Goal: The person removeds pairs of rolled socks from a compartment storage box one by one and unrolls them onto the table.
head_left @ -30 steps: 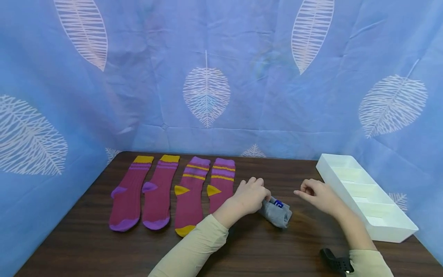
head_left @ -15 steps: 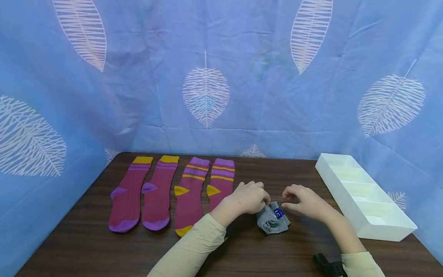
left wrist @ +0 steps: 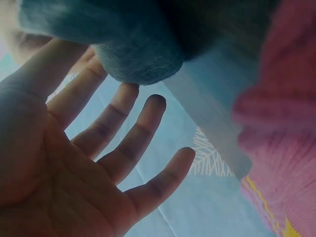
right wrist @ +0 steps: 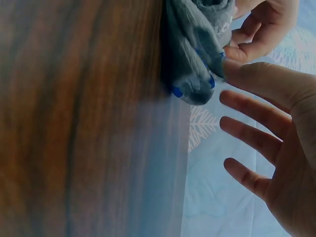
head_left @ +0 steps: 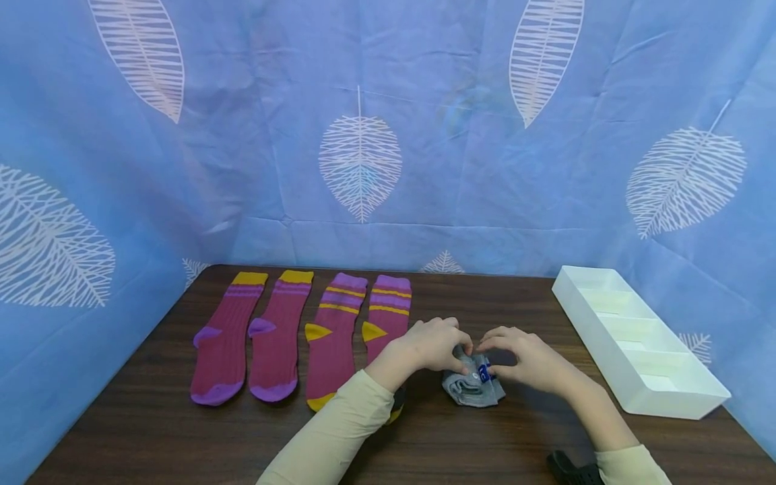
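A grey sock [head_left: 474, 392], rolled into a small bundle with a blue label on its cuff, lies on the dark wooden table. My left hand [head_left: 433, 345] holds its far left side between thumb and forefinger; in the left wrist view the other fingers are spread below the sock [left wrist: 140, 54]. From the other side, my right hand [head_left: 530, 360] pinches the labelled cuff with thumb and forefinger. Its remaining fingers stand apart from the sock [right wrist: 190, 59] in the right wrist view. The fingertips' exact hold is partly hidden.
Two maroon socks with yellow cuffs, a left one [head_left: 224, 343] and a right one [head_left: 281, 343], lie flat. Two purple-cuffed ones, one whole [head_left: 333, 343] and one [head_left: 388, 316] partly behind my left forearm, lie beside them. A white divided tray [head_left: 591, 337] stands at right.
My right hand has moved left from beside the tray to the sock's cuff. The grey bundle has turned and shifted slightly left, while my left hand has stayed at it.
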Action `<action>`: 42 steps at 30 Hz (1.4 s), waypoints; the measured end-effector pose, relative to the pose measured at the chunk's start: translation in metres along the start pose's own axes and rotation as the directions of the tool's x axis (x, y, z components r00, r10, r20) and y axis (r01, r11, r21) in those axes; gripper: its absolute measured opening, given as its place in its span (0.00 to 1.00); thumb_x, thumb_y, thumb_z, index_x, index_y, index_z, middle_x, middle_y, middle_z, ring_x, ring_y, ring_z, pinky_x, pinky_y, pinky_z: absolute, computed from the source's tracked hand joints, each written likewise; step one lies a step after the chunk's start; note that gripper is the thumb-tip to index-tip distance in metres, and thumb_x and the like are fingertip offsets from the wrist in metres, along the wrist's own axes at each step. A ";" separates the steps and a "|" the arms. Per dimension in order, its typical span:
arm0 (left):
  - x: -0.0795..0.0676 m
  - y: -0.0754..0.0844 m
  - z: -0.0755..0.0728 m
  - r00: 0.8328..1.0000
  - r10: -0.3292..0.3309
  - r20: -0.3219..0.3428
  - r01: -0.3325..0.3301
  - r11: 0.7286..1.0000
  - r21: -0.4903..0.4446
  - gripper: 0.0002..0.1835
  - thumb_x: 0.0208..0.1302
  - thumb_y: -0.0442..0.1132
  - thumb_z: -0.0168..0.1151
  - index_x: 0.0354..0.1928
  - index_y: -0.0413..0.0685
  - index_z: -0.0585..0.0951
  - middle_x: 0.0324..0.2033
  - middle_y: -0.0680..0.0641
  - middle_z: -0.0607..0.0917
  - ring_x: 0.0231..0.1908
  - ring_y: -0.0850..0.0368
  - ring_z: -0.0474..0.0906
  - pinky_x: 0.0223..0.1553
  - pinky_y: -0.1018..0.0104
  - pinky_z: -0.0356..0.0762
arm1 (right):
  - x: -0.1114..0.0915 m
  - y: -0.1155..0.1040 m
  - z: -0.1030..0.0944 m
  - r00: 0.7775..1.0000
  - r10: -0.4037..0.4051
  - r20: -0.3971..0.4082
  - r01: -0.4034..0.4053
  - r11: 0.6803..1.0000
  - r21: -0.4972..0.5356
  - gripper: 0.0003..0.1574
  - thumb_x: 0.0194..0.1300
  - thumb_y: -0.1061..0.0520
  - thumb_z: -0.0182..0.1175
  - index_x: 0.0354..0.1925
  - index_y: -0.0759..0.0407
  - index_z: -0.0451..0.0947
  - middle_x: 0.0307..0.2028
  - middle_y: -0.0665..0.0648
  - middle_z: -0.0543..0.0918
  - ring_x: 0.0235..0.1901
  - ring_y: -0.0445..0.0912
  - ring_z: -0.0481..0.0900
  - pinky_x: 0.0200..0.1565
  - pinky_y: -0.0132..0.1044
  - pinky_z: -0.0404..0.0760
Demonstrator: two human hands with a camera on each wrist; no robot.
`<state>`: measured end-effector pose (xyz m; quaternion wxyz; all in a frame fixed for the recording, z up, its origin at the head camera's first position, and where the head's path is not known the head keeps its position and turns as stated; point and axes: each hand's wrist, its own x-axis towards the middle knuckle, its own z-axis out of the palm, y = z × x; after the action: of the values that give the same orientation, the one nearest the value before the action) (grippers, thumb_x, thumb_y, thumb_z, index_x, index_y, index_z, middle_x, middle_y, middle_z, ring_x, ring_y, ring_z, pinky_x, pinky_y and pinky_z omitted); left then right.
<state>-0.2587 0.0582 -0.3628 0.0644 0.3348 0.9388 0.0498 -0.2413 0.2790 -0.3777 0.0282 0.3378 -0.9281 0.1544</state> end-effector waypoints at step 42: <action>-0.001 0.002 -0.004 0.995 0.096 0.009 -0.096 0.994 0.046 0.21 0.64 0.48 0.65 0.58 0.74 0.78 0.61 0.59 0.76 0.60 0.62 0.74 0.54 0.59 0.77 | -0.022 -0.076 0.009 0.935 0.165 0.313 -0.138 0.985 -0.107 0.37 0.57 0.40 0.68 0.59 0.57 0.78 0.60 0.67 0.78 0.57 0.64 0.78 0.55 0.61 0.75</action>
<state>-0.2574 0.0594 -0.3589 0.0573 0.3810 0.9223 0.0299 -0.1759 0.2349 -0.3693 -0.1210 0.2844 -0.9491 0.0605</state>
